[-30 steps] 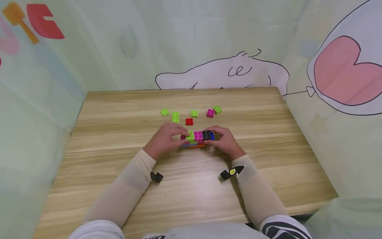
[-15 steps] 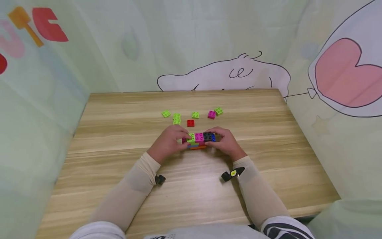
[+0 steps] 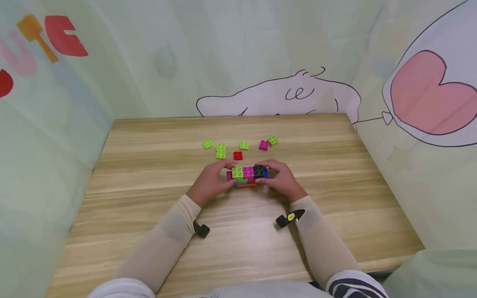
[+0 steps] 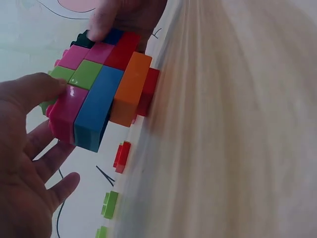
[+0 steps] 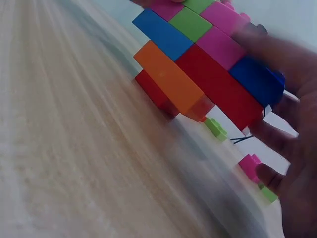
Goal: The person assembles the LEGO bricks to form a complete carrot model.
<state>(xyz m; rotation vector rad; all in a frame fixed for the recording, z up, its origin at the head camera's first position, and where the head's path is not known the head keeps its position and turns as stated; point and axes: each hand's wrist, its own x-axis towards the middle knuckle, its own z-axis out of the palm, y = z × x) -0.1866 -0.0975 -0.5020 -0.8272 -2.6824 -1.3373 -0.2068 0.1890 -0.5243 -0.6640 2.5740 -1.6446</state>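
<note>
A stack of toy building bricks (image 3: 248,172) stands in the middle of the table between both hands. It is narrow at the bottom, where red and orange bricks (image 4: 131,91) show, and wider above. Along its top run a lime green, a pink and a black brick (image 3: 258,171). My left hand (image 3: 211,181) pinches the left end, its thumb on the front near the green bricks and its fingers behind. At the other end my right hand (image 3: 282,179) pinches the black brick, thumb in front, fingers at the back. A blue brick (image 5: 257,79) sits below that grip.
Behind the stack lie loose bricks: several lime green ones (image 3: 221,151), a red one (image 3: 237,155) and a magenta one (image 3: 263,145). The wooden table (image 3: 156,153) meets printed cloth walls (image 3: 242,49) at the back and sides.
My left fingers have slid off the top of the green brick to behind it, uncovering its studs. The right hand keeps its grip. The head view has shifted slightly.
</note>
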